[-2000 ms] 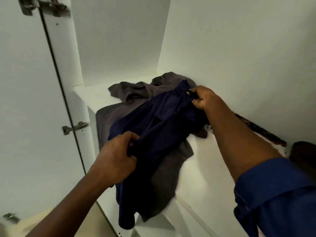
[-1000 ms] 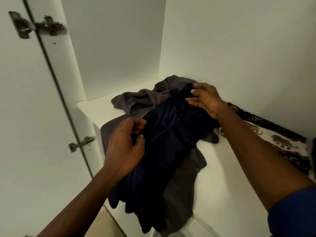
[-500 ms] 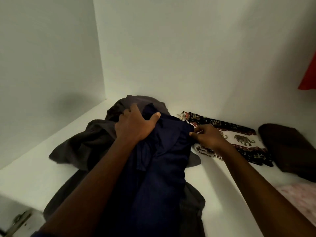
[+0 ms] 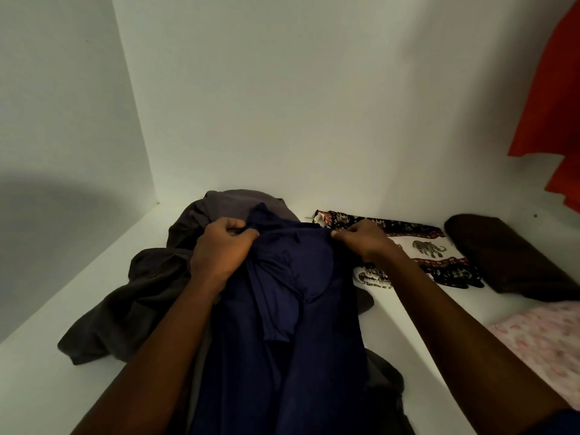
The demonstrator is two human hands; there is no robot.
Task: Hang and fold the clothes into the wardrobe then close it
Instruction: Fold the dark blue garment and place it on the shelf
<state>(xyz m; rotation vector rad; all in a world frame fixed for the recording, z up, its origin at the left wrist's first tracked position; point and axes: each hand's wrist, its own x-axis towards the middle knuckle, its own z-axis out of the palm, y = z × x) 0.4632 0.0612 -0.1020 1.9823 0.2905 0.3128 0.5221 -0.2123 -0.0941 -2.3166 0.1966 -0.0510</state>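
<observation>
Navy garment (image 4: 301,324) lies on the white wardrobe shelf (image 4: 62,365), draped over a crumpled grey garment (image 4: 131,302). Left hand (image 4: 219,249) bunches its top edge in a closed grip; right hand (image 4: 364,240) pinches the opposite corner. Just right: elephant-print cloth (image 4: 430,249), brown folded item (image 4: 505,255), pink fabric (image 4: 543,343). Red garment (image 4: 552,98) hangs above.

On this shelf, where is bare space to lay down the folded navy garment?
Bare shelf runs between the navy garment and the pink cloth, and left of the grey garment. The back right is crowded: elephant-print cloth, brown cloth.
</observation>
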